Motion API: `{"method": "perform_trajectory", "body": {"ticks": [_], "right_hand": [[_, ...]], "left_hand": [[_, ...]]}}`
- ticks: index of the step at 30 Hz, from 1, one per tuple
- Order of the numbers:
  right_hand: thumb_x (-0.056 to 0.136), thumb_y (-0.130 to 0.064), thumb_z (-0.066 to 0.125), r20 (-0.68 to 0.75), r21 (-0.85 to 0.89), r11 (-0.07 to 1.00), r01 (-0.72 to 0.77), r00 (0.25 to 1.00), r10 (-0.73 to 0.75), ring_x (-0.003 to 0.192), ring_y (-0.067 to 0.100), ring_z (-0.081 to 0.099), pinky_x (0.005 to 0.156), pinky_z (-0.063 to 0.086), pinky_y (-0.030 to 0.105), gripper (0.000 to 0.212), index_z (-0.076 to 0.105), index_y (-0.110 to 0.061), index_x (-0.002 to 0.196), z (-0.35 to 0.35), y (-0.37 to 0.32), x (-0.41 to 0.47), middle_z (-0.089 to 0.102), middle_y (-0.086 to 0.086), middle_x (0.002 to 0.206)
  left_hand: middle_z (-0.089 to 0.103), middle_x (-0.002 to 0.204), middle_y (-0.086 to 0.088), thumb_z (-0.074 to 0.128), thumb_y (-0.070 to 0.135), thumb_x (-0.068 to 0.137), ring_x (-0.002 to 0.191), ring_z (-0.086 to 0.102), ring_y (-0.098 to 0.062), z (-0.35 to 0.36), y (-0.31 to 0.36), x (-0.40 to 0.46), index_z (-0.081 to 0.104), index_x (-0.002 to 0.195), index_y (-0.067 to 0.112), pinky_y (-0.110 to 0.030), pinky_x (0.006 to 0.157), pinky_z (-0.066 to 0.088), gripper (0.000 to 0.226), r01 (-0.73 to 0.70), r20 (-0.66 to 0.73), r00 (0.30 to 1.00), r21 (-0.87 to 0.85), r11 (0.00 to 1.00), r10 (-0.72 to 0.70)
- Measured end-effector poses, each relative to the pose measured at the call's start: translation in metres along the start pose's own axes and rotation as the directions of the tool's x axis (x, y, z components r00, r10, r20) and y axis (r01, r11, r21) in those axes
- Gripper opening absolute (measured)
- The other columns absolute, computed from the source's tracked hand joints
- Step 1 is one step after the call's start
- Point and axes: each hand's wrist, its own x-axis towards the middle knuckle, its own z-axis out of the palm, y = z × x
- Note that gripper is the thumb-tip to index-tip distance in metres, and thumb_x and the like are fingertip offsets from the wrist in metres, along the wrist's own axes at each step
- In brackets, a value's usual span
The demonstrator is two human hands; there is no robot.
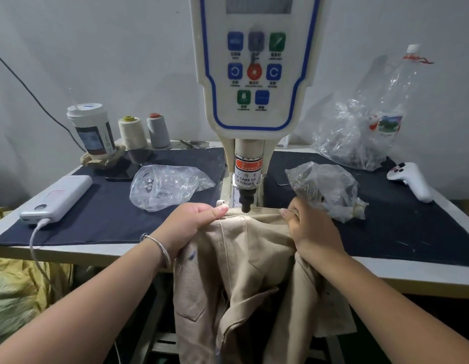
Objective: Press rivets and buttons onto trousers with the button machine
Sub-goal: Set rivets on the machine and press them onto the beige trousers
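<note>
Holding the beige trousers (pixel 244 248) at the front edge of the table (pixel 175 249), waistband up under the punch (pixel 246 199) of the button machine (pixel 257 74), with the legs hanging off the edge toward the floor. Pinching the waistband with the left hand (pixel 191 222), thumb on top and fingers curled beneath the fold; gripping the other side with the right hand (pixel 307 227), fingers bunched round the cloth, so both are closed on fabric and neither is spread flat. Keeping the strip between the two hands taut and level just beneath the punch tip, though whether tip and cloth are touching cannot be told. Judging the trousers as soft, floppy twill with some weight in the hanging legs, likely dragging the waistband back off the edge unless held firm; not slippery, not fragile, stiffer where the band is doubled. Best taking hold on that doubled band close on each side of the mark, fingertips kept clear of the punch, as the warning label (pixel 248 174) on the shaft is urging. Lying near the back left, a clear bag of metal studs (pixel 165 186); another bag (pixel 325 187) sitting just behind the right hand.
</note>
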Motion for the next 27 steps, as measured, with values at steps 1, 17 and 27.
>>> {"method": "perform_trajectory", "body": {"ticks": [1, 17, 27], "right_hand": [[0.099, -0.036, 0.044, -0.006, 0.02, 1.0, -0.01, 1.0, 0.011, 0.069, 0.022, 0.051, 0.062, 0.039, 0.036, 0.026, 0.044, -0.017, 0.082, -0.003, -0.003, 0.0, 0.049, -0.005, 0.066], [0.07, -0.021, 0.078, 0.753, 0.54, 0.562, -0.626, 0.658, 0.01, 0.08, 0.029, 0.069, 0.076, 0.056, 0.039, 0.026, 0.075, -0.005, 0.09, -0.036, -0.007, 0.02, 0.071, 0.019, 0.091], [0.092, -0.05, 0.053, 0.243, 0.28, 0.928, -0.245, 0.953, 0.178, 0.041, 0.01, 0.029, 0.051, 0.025, 0.03, 0.059, 0.024, -0.021, 0.049, -0.008, -0.008, 0.01, 0.024, -0.012, 0.035]], "left_hand": [[0.048, 0.073, -0.01, 0.073, 0.066, 0.059, 0.071, 0.044, -0.022, 0.001, 0.002, 0.0, 0.059, 0.081, -0.009, -0.032, 0.068, 0.035, 0.079, -0.011, 0.004, 1.0, -0.005, 1.0, 0.011], [0.066, 0.102, -0.02, 0.07, 0.014, 0.081, 0.092, 0.066, -0.027, -0.013, 0.01, -0.002, 0.072, 0.101, 0.005, -0.034, 0.08, 0.058, 0.022, 0.199, 0.286, 0.952, -0.31, 0.93, -0.108], [0.067, 0.085, -0.015, 0.057, 0.071, 0.071, 0.075, 0.057, -0.02, 0.011, 0.003, -0.006, 0.06, 0.094, -0.013, -0.036, 0.08, 0.047, 0.087, -0.006, 0.001, 1.0, 0.071, 0.997, 0.006]]}}
